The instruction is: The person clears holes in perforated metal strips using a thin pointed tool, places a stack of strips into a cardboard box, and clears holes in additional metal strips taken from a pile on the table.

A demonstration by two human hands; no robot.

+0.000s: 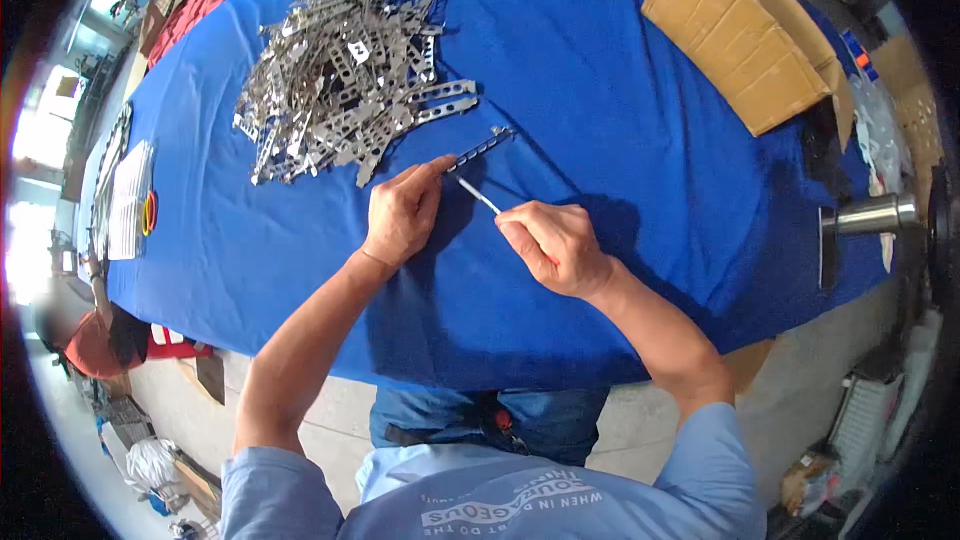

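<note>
My left hand [402,208] is closed, pinching the near end of a narrow slotted metal bracket [483,147] just above the blue cloth. The bracket's far end points away to the upper right. In my closed right hand [556,248] is a thin, light-coloured rod-like tool [477,193]; its handle is hidden by my fingers. The tool's tip meets or nearly meets the bracket beside my left fingertips; contact is too small to tell. Beyond my left hand lies a heap of similar perforated metal brackets [335,80], with a small white label on top.
A blue cloth [600,70] covers the table. An open cardboard box [745,40] stands at the far right, and a metal cylinder fitting [875,215] is at the right edge. At the left edge lies a yellow and red ring [150,213]. Another person [100,340] is at far left.
</note>
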